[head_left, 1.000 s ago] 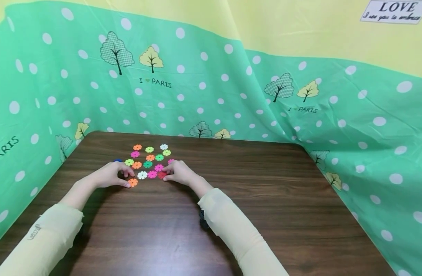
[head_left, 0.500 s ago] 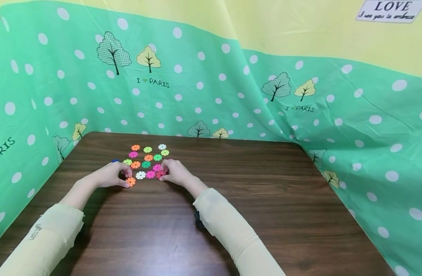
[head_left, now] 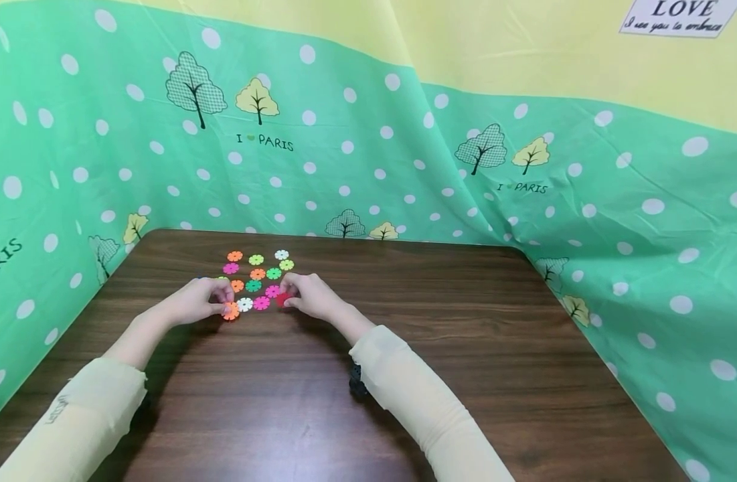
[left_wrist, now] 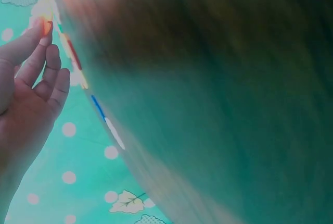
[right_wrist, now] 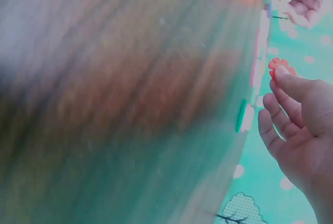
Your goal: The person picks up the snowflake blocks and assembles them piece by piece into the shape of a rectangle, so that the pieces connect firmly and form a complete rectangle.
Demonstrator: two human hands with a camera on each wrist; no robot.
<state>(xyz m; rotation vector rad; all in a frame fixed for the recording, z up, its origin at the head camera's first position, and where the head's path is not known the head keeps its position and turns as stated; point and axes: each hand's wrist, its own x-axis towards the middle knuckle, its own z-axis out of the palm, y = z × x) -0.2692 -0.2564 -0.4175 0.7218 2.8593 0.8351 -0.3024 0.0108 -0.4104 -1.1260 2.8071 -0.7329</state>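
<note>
My left hand (head_left: 196, 301) pinches an orange flower-shaped disc (head_left: 231, 311) between thumb and fingertips. In the left wrist view that orange disc (left_wrist: 47, 27) shows at the tips, the other fingers loosely curled below. A red flower-shaped disc (head_left: 282, 299) is pinched by my right hand (head_left: 314, 296). The right wrist view has this red disc (right_wrist: 278, 65) raised off the tabletop. Between the hands lie a white disc (head_left: 244, 304) and a pink disc (head_left: 262, 303), with another pink disc (head_left: 272, 291) by the right fingertips.
Several more notched discs lie flat beyond the hands, among them a dark green one (head_left: 254, 286), a yellow-green one (head_left: 256, 260) and a white one (head_left: 282, 255). The brown wooden table (head_left: 464, 348) ends against a green dotted curtain (head_left: 368, 147).
The orange disc, earlier flat beside the left thumb, is now pinched and tilted up. My right fingers have closed on the red disc and picked it up. The view has shifted slightly.
</note>
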